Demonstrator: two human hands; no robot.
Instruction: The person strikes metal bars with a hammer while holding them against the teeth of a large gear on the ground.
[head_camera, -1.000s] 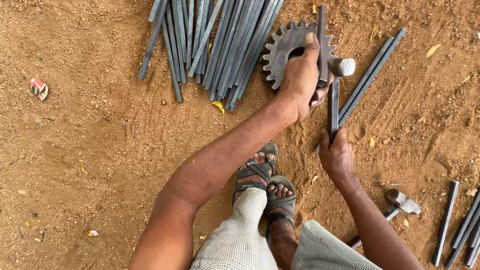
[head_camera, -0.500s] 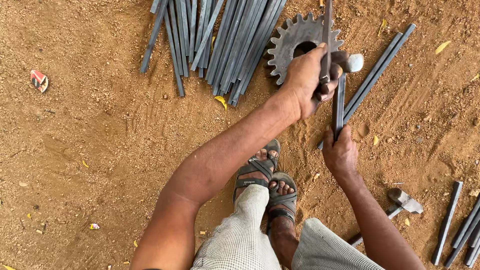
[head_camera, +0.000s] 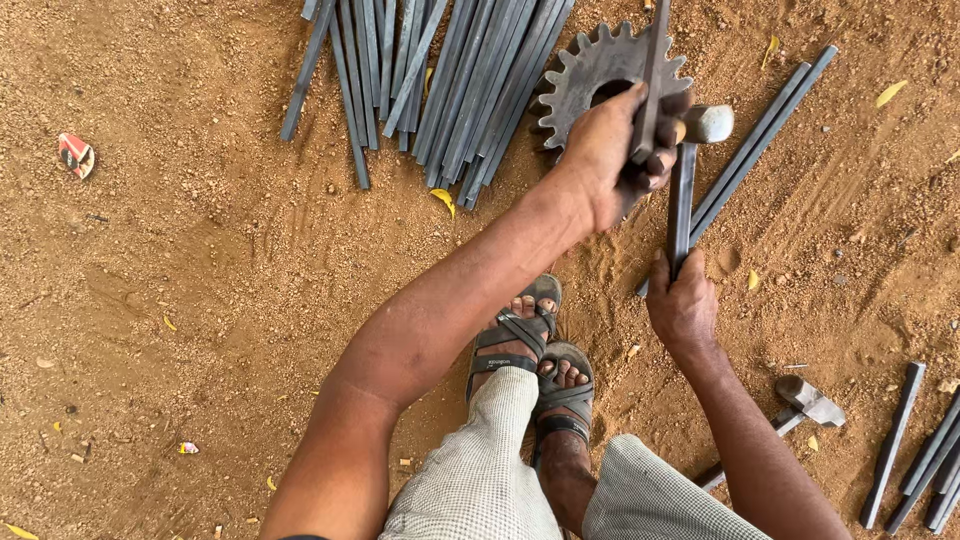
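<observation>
Reddish-brown dirt ground (head_camera: 200, 300) fills the view from above. At upper left centre lies a pile of grey metal bars (head_camera: 450, 70). Below, two sandalled feet (head_camera: 535, 365) sit together. Right of the pile, a toothed steel gear (head_camera: 600, 75) lies flat; the left hand (head_camera: 615, 150) is clenched around what looks like a hammer handle, its head (head_camera: 708, 124) poking out beside it. The right hand (head_camera: 682, 305) grips a flat bar (head_camera: 681, 205) whose far end reaches the gear. Another hammer (head_camera: 805, 402) lies at lower right.

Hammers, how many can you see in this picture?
2. One hammer is gripped in the left hand over the gear; another hammer lies on the dirt by the right forearm. More may be hidden.
</observation>
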